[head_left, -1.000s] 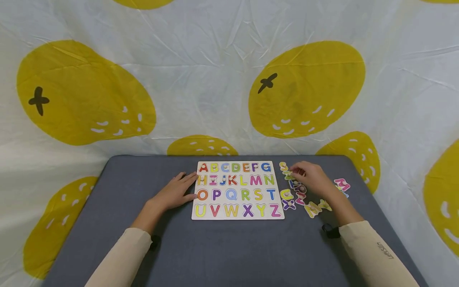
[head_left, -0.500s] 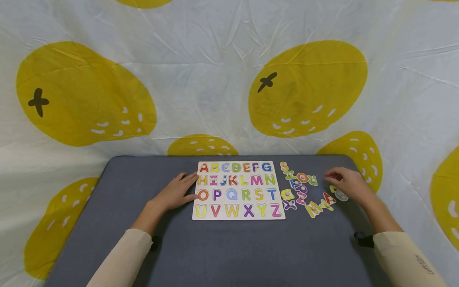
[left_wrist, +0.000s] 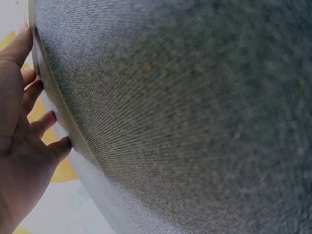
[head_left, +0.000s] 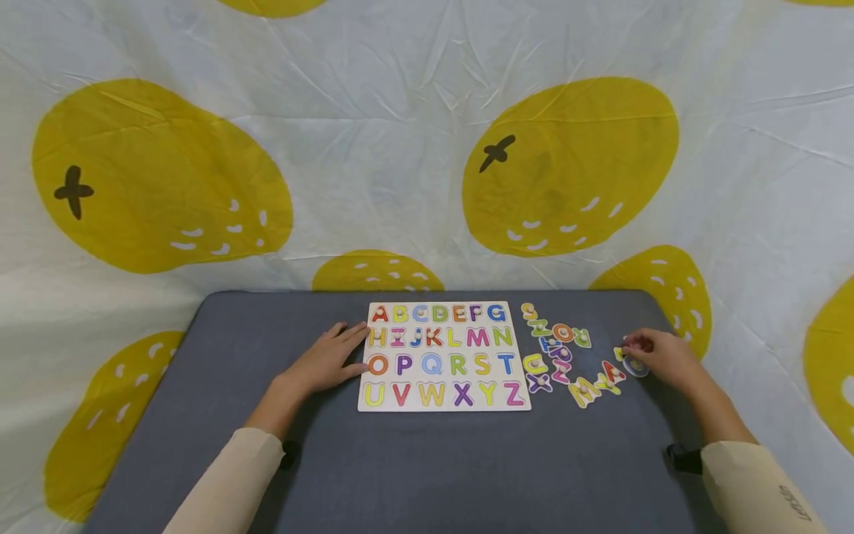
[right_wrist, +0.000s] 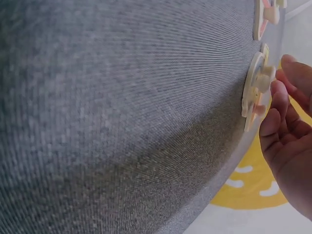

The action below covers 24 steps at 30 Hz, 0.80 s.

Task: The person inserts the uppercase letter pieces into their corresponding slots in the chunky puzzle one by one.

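My left hand (head_left: pixel 327 361) lies at the left edge of a white wooden alphabet puzzle board (head_left: pixel 443 410), thumb and fingers touching its side. In the left wrist view, the fingers (left_wrist: pixel 17 46) reach the board's edge with spread tips. My right hand (head_left: pixel 663 357) is over the letter pieces at the far right, beside a light-blue round piece (head_left: pixel 636 367) that it partly covers. In the right wrist view, its loosely bent fingers (right_wrist: pixel 280 100) hover close to the wooden knobs of stacked pieces (right_wrist: pixel 252 80); no piece is seen held.
Loose knobbed letters lie right of the board, among them an orange O (head_left: pixel 563 334), a green R (head_left: pixel 583 338), a yellow M (head_left: pixel 584 391), a red A (head_left: pixel 612 372) and a purple X (head_left: pixel 540 383). The grey cloth table (head_left: pixel 427 475) meets a patterned curtain (head_left: pixel 387 148) behind.
My right hand has moved right, from the letters beside the board to the far-right pieces, uncovering the O and R, then lowered slightly. The left hand stays at the board's edge.
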Each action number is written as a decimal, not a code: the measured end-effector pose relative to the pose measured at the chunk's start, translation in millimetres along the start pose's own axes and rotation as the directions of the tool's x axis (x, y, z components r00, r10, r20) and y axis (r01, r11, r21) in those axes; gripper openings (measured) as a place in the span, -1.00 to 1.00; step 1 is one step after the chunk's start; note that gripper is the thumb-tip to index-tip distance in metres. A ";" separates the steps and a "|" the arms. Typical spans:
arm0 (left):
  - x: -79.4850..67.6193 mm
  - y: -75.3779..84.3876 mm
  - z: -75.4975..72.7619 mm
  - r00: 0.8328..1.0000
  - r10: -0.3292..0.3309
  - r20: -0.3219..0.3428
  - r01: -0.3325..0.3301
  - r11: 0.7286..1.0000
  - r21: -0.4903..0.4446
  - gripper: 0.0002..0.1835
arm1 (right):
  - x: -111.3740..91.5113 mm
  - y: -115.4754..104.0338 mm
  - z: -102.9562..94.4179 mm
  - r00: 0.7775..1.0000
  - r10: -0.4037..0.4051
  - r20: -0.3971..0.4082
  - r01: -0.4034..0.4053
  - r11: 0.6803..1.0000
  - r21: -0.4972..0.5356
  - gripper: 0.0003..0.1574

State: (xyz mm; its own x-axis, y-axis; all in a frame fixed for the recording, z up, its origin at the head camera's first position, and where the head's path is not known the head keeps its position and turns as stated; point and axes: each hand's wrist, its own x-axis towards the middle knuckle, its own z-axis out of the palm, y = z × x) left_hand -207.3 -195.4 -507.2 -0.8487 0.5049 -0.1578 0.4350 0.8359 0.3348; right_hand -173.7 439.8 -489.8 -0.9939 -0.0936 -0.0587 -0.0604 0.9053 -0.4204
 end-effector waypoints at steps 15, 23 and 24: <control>-0.8 0.0 1.0 1.000 0.013 -0.018 -0.013 1.000 0.003 -0.12 | 4.4 -1.5 6.7 0.997 -0.028 -0.066 0.023 0.998 -0.063 -0.73; 0.6 -1.1 1.3 1.000 0.005 -0.009 -0.005 1.000 -0.001 -0.11 | 9.4 -30.9 2.1 0.994 -0.078 -0.070 0.074 0.995 -0.060 -0.75; 0.6 -0.8 1.1 1.000 0.005 -0.007 -0.005 1.000 -0.002 -0.11 | 10.0 -34.8 3.2 0.994 -0.082 -0.071 0.078 0.995 -0.053 -0.76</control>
State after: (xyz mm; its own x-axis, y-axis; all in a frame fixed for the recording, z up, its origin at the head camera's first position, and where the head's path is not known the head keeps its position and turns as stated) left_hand -207.8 -195.5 -508.6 -0.8482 0.5080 -0.1498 0.4390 0.8327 0.3375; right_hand -181.2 406.1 -478.8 -0.9896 -0.1380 0.0405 -0.1430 0.9160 -0.3748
